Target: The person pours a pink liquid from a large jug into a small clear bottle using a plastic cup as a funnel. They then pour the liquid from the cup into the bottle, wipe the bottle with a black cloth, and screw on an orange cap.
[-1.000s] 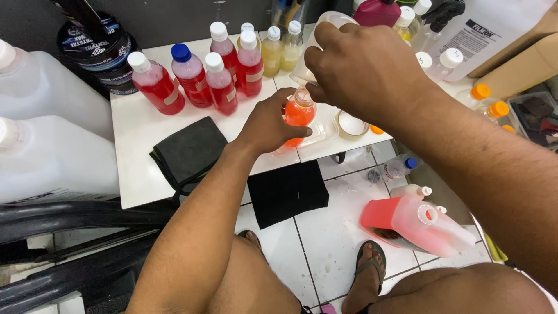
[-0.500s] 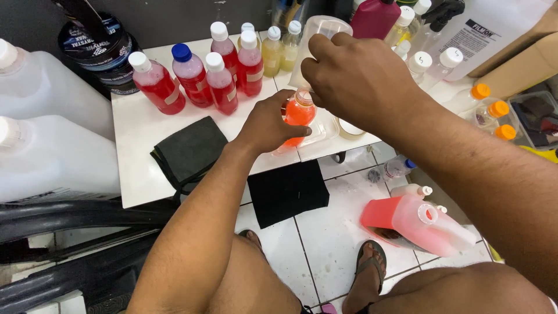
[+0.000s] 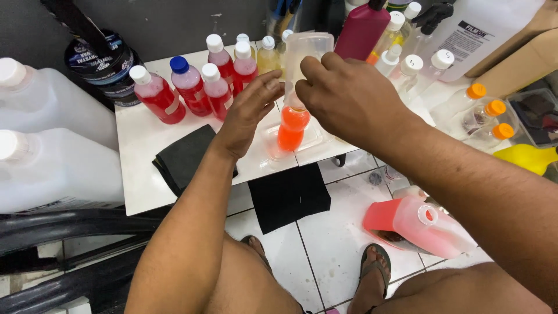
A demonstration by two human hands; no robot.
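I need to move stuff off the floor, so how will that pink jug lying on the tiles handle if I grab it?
The pink jug lies on its side with its mouth uncapped, so it may spill if tipped. It looks part full, so probably light. Its thin plastic would likely flex.

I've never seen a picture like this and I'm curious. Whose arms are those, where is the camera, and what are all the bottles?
The camera sits on a person's head and looks down, so you see that person's own two bare arms, knees and sandalled feet. There is no machine here.

The left hand is beside a small bottle of orange-red liquid that stands on a white table; whether it touches the bottle I cannot tell. The right hand holds a clear plastic cup upright just above that bottle.

Behind them stands a row of small bottles with red and pink liquid, most with white caps, one with a blue cap. A folded black cloth lies on the table. Big white jugs stand on the left. On the tiled floor a pink jug lies on its side, with no cap on its opening.
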